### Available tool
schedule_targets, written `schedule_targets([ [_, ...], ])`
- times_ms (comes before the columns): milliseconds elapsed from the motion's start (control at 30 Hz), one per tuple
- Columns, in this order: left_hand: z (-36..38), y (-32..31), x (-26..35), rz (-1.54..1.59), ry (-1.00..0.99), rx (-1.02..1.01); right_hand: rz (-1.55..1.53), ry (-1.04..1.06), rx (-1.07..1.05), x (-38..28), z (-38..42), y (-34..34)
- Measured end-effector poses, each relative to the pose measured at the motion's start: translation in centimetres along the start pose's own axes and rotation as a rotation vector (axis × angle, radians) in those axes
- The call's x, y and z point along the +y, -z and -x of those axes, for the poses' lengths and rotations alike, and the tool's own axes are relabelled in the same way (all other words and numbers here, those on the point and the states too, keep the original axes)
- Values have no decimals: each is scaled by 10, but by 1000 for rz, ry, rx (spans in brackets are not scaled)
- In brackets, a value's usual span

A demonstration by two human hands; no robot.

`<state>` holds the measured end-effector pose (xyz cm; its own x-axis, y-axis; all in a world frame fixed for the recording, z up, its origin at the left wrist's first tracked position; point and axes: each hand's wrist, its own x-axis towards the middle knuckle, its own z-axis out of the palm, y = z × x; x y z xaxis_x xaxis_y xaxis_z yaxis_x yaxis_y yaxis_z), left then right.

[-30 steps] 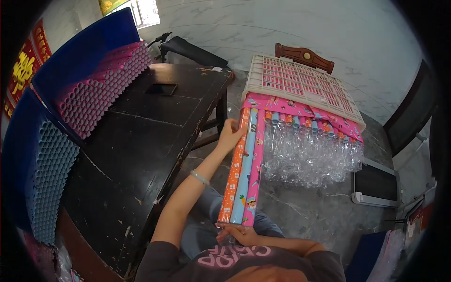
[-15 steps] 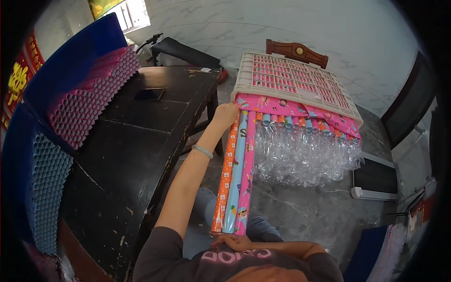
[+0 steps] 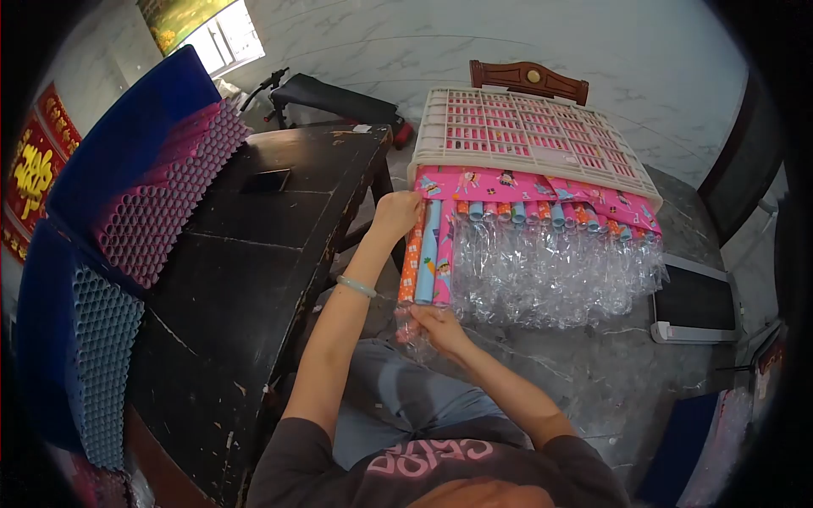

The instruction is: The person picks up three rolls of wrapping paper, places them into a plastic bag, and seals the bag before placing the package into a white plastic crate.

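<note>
Three wrapped rolls, an orange one [image 3: 410, 267], a light blue one [image 3: 427, 262] and a pink one [image 3: 444, 258], lie side by side with their far ends in the white plastic crate [image 3: 542, 135]. Closed by the crate's near left corner, my left hand [image 3: 400, 210] is at the far end of the orange roll; its exact hold is partly hidden. My right hand [image 3: 434, 326] pinches the clear wrapping at the near ends of the rolls. Pink printed paper [image 3: 508, 184] lines the crate's opening, above more rolls with clear wrapping [image 3: 542, 279] hanging out.
On the left, a black table [image 3: 229, 313] bears blue bins [image 3: 127, 135] of pink tubes [image 3: 169, 190] and blue-grey tubes [image 3: 106, 364], plus a dark phone [image 3: 267, 180]. A wooden chair back [image 3: 529, 79] stands behind the crate. A framed dark panel [image 3: 694, 305] is on the right.
The three rolls have slid away from my body, farther into the crate. My right hand has moved forward with their near ends, while my left hand stays by the crate corner.
</note>
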<state>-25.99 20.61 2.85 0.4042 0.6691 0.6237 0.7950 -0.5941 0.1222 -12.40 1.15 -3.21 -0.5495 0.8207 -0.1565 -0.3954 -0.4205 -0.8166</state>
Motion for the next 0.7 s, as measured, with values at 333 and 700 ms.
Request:
schedule_targets([
  [333, 22, 32, 53, 200, -45, -274, -270, -49, -82, 8, -47, 32],
  [700, 29, 17, 67, -12, 67, -258, -365, 154, -21, -40, -135, 69],
])
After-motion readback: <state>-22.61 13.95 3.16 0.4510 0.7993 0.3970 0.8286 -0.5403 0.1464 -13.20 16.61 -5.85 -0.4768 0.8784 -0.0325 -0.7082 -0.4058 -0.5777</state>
